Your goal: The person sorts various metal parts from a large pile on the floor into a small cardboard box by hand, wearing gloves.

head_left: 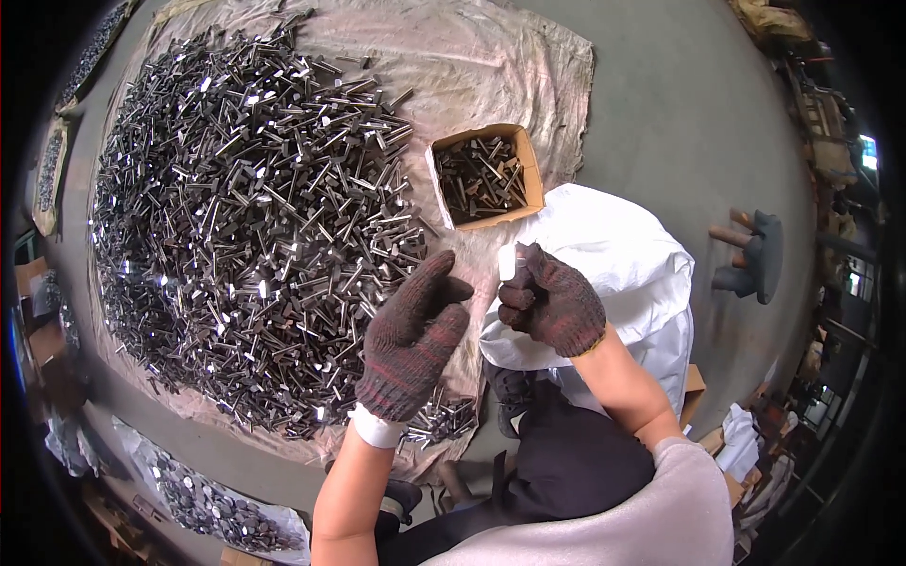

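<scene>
My right hand (559,304), in a dark knitted glove, is closed with its fingers pinched on a T-shaped metal bolt (508,262). The bolt's flat face shines toward me, and the fingers hide most of its shank. My left hand (415,338), gloved the same way, hovers over the near right edge of a large heap of T-shaped metal bolts (255,217). Its fingers and thumb are apart, with nothing visible in them. Beneath and beside my right hand lies a white woven sack (623,255), its mouth facing my left hand.
Beyond my hands, a cardboard box (534,174) holds similar metal bolts. Heap and box rest on a stained cloth sheet (491,57). A dark stool (763,257) lies tipped on the floor at right. At lower left, flat metal pieces (208,500) lie on plastic sheeting.
</scene>
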Tool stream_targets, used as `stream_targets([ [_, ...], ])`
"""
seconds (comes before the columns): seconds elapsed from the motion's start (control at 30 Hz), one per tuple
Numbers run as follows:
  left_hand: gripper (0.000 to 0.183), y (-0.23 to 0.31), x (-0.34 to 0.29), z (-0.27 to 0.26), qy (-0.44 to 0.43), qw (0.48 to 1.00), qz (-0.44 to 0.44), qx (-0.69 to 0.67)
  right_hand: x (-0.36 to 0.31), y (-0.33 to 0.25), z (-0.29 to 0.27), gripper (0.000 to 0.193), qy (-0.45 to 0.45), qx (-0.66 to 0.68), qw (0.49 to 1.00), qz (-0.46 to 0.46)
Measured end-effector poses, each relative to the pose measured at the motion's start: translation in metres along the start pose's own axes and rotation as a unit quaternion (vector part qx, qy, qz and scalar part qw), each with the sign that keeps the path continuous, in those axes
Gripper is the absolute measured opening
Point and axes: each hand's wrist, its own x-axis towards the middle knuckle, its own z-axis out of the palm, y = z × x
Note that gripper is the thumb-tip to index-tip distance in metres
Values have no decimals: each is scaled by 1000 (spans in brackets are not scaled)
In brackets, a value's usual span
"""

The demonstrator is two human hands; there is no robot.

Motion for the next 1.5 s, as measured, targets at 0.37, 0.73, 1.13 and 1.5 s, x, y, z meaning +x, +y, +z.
stream_targets([
  [0.37,32,10,8,14,-39,996,-50,-65,4,11,2,23,3,-6,994,107],
  [0.73,43,-12,-6,14,-43,916,-157,-366,3,25,0,30,-50,17,993,101],
  [1.13,38,-23,-7,17,-44,913,-143,-379,2,30,-5,28,16,-141,990,1],
  [1.5,45,-32,-14,3,-21,935,-133,-329,-19,18,36,23,126,-412,865,-256],
])
